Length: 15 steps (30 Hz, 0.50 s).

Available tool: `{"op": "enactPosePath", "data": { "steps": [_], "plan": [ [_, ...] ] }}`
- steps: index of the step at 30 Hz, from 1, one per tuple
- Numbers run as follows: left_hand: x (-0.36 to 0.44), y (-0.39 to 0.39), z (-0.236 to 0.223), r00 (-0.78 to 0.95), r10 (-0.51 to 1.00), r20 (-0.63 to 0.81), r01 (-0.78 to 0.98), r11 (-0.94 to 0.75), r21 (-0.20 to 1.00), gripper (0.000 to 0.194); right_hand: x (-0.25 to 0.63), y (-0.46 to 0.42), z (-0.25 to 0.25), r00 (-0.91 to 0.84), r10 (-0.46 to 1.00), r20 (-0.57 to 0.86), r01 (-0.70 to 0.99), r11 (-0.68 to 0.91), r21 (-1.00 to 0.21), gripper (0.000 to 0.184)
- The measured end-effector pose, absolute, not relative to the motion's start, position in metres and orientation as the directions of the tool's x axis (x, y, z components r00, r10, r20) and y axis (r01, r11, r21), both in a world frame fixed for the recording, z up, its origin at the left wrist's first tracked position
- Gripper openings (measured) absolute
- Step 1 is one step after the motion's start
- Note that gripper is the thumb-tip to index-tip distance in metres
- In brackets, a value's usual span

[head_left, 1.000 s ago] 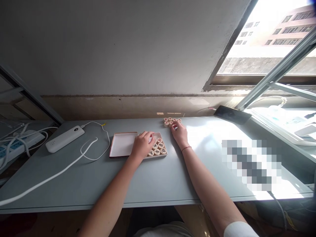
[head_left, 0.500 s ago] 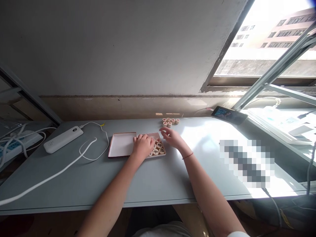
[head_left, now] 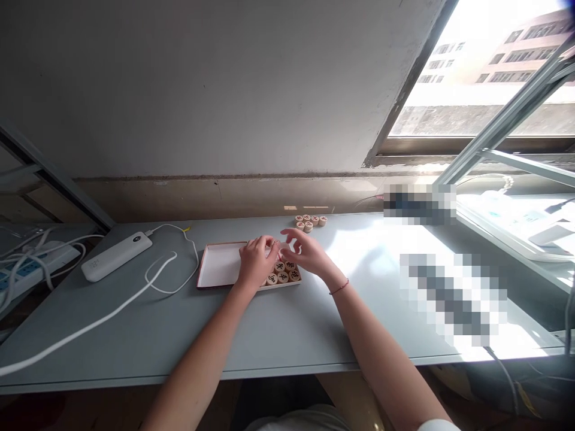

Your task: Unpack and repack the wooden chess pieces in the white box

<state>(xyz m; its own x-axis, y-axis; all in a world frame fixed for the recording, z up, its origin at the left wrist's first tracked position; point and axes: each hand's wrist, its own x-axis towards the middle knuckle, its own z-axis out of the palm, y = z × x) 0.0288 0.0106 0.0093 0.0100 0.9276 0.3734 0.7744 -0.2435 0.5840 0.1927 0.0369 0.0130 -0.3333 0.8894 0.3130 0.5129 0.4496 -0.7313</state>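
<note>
White power bank [head_left: 114, 257] is seen at the left on the grey counter [head_left: 287, 323], near its back edge. A shallow red-rimmed white tray [head_left: 220, 266] is set mid-counter, with round wooden xiangqi pieces [head_left: 282, 273] packed into its right half. Above them, the left hand [head_left: 256, 258] is held with fingers curled, and the right hand [head_left: 306, 252] is held just beside it, fingers half open. Whether a piece is gripped by either cannot be told. A small cluster of matching pieces [head_left: 309, 222] is placed at the back edge, right of the tray.
</note>
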Motion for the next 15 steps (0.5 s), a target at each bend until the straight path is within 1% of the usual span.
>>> {"op": "enactPosePath", "data": {
  "steps": [2,4,9,11,12,15],
  "plan": [
    [0.028,0.010,0.012,0.017,0.919,0.393,0.678,-0.299,0.671,0.015,0.187,0.033,0.015,-0.355,0.853,0.383,0.473,0.517,-0.713,0.027],
    [0.029,0.010,0.014,0.021,0.926,0.377,0.596,-0.315,0.739,0.017,0.180,0.031,0.015,-0.324,0.840,0.435,0.470,0.542,-0.696,0.019],
    [0.030,0.011,0.011,-0.067,0.953,0.294,0.399,-0.244,0.884,0.019,0.177,0.034,0.012,-0.246,0.809,0.534,0.498,0.578,-0.647,0.023],
    [0.029,0.012,0.010,-0.129,0.951,0.280,0.302,-0.231,0.925,0.020,0.188,0.041,0.009,-0.157,0.821,0.548,0.555,0.533,-0.639,0.021],
    [0.028,0.013,0.009,-0.153,0.949,0.276,0.260,-0.230,0.938,0.021,0.195,0.045,0.006,-0.092,0.834,0.544,0.595,0.485,-0.642,0.019],
    [0.025,0.015,0.010,-0.178,0.948,0.266,0.209,-0.228,0.951,0.020,0.222,0.061,-0.006,0.110,0.877,0.468,0.713,0.258,-0.652,0.015]
  ]
}}
